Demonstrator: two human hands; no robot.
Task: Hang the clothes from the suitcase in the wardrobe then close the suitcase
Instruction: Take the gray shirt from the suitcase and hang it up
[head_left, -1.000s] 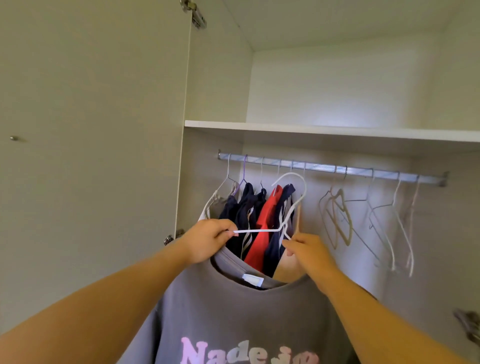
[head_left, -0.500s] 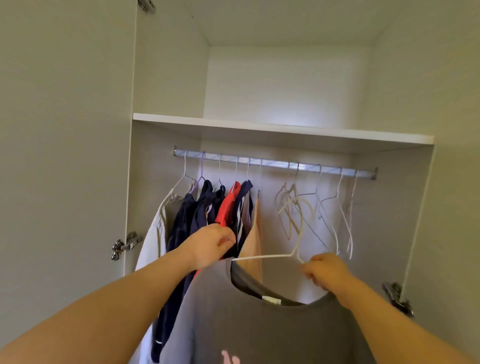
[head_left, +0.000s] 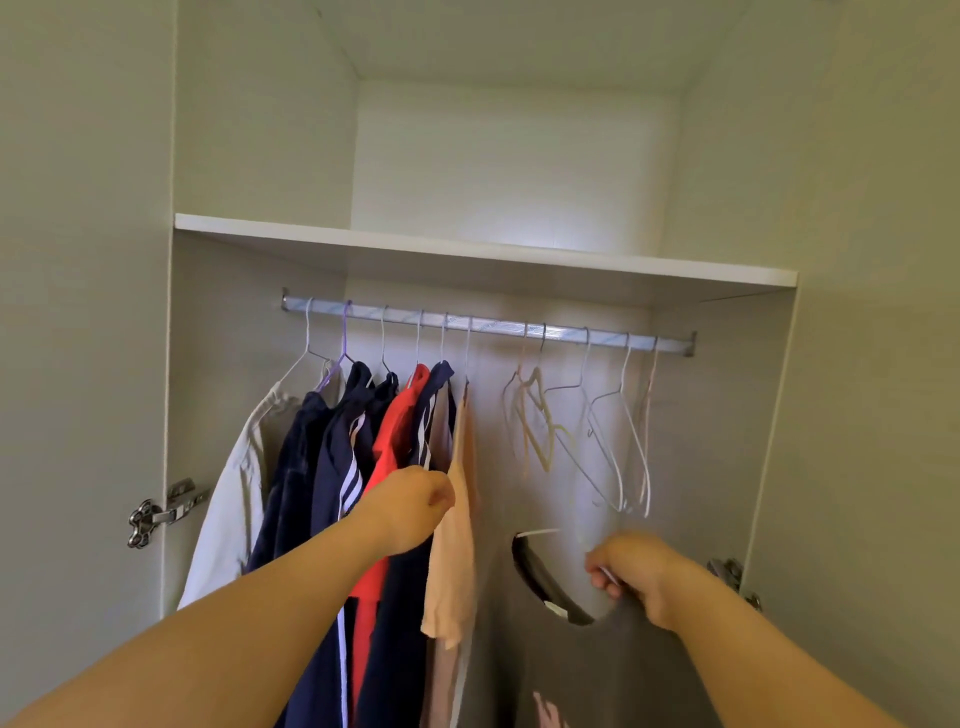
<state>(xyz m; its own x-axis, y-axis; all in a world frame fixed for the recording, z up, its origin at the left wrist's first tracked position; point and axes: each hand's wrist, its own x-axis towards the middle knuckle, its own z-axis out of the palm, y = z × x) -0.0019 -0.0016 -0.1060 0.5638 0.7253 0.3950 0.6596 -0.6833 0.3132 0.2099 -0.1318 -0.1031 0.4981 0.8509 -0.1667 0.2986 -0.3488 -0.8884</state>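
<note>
Right hand (head_left: 639, 577), 4 o'clock, clenches white hanger (head_left: 537, 532) inside grey shirt (head_left: 597, 670) at 5. Left hand (head_left: 410, 512) curled beside peach top (head_left: 457, 551), hold unclear. Raise hanger toward rail (head_left: 561, 332) gap at 12; avoid empty hangers (head_left: 613, 431).

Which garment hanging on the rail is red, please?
The red top, partly behind the left hand; the others hanging there are white, navy or peach.

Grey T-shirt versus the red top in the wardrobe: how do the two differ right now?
The red top hangs from the rail, packed among the navy clothes on the left. The grey T-shirt is below the rail further right, gripped by the right hand and not yet hung. The grey T-shirt shows some pink print low down; no print shows on the red top. Both sit on thin hangers.
</note>
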